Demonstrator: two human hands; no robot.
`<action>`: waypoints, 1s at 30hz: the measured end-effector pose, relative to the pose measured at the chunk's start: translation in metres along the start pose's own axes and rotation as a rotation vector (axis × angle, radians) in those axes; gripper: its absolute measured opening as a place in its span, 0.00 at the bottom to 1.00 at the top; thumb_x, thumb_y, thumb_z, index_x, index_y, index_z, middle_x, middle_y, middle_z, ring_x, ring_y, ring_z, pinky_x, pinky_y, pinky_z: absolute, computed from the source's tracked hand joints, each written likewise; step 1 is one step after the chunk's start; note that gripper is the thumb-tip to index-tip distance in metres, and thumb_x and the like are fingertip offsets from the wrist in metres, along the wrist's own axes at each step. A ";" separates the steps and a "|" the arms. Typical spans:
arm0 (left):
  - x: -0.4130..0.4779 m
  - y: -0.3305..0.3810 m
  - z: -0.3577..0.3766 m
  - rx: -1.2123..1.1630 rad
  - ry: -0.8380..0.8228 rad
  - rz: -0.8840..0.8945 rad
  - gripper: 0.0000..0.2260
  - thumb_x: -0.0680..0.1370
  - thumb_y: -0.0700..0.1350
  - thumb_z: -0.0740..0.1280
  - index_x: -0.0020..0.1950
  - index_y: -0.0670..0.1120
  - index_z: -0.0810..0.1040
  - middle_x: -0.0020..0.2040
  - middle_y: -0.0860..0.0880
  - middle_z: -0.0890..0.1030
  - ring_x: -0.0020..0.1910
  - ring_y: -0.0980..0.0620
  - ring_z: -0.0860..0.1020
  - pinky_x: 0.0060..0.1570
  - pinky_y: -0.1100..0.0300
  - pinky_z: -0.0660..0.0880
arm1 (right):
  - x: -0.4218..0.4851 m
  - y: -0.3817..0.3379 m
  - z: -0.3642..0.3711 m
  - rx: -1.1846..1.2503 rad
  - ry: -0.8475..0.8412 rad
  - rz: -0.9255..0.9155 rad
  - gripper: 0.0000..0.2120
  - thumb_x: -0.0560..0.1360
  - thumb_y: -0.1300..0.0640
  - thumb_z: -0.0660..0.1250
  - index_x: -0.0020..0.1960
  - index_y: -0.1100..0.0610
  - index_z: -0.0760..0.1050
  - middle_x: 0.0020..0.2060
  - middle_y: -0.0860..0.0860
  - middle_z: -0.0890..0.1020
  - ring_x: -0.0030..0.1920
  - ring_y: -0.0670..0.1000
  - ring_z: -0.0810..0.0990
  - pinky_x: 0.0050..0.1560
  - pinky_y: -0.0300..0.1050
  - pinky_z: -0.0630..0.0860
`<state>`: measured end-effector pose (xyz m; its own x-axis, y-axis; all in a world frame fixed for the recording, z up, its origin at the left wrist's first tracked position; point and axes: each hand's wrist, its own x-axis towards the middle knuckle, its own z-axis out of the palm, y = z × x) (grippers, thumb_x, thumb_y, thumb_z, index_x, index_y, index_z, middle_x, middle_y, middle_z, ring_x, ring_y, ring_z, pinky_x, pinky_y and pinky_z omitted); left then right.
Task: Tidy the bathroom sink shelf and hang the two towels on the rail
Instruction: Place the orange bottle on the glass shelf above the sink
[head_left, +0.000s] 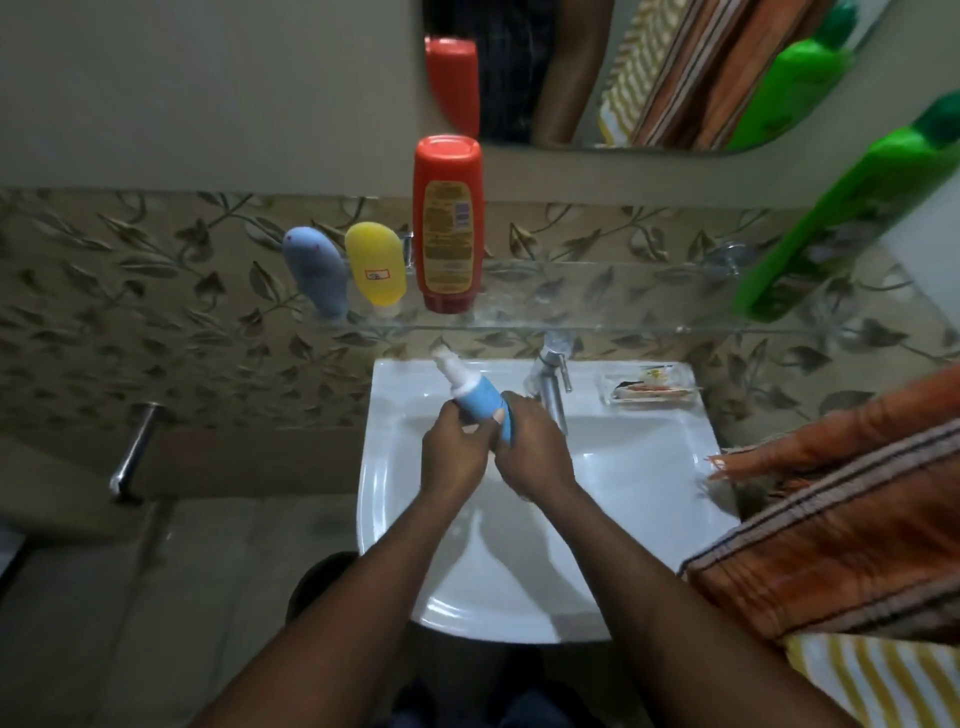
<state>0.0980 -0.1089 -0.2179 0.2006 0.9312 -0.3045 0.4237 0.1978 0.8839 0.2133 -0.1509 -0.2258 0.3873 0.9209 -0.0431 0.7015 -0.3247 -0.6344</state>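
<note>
Fingers of our left hand (453, 460) and our right hand (535, 454) wrap round the blue bottle (475, 396), tipped over the white sink (382, 467), below the glass shelf (597, 314).

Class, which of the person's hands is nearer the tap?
Right. The right hand is just below-left of the tap, holding the blue bottle; the left hand holds it farther to the tap's left.
</note>
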 end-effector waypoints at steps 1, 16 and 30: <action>-0.013 0.006 0.004 0.012 -0.002 0.037 0.21 0.76 0.58 0.75 0.64 0.50 0.78 0.56 0.54 0.84 0.52 0.54 0.84 0.55 0.53 0.81 | -0.010 0.000 -0.008 0.075 0.022 0.001 0.09 0.79 0.56 0.65 0.59 0.50 0.75 0.52 0.48 0.80 0.51 0.54 0.80 0.42 0.47 0.71; -0.077 0.166 0.058 -0.053 -0.042 0.582 0.24 0.71 0.53 0.79 0.60 0.55 0.70 0.52 0.57 0.83 0.49 0.54 0.84 0.49 0.49 0.82 | -0.044 0.004 -0.175 0.192 0.593 -0.061 0.23 0.76 0.59 0.69 0.70 0.50 0.77 0.58 0.50 0.85 0.56 0.51 0.82 0.52 0.44 0.76; -0.033 0.223 0.099 0.137 -0.053 0.631 0.24 0.76 0.45 0.77 0.69 0.50 0.71 0.62 0.48 0.83 0.58 0.45 0.82 0.57 0.44 0.81 | 0.010 0.019 -0.216 0.155 0.531 0.053 0.20 0.80 0.57 0.69 0.71 0.51 0.74 0.59 0.52 0.85 0.56 0.55 0.84 0.57 0.56 0.82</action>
<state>0.2735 -0.1259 -0.0460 0.4901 0.8383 0.2386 0.3178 -0.4268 0.8466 0.3596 -0.1943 -0.0714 0.6963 0.6558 0.2917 0.5923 -0.2955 -0.7496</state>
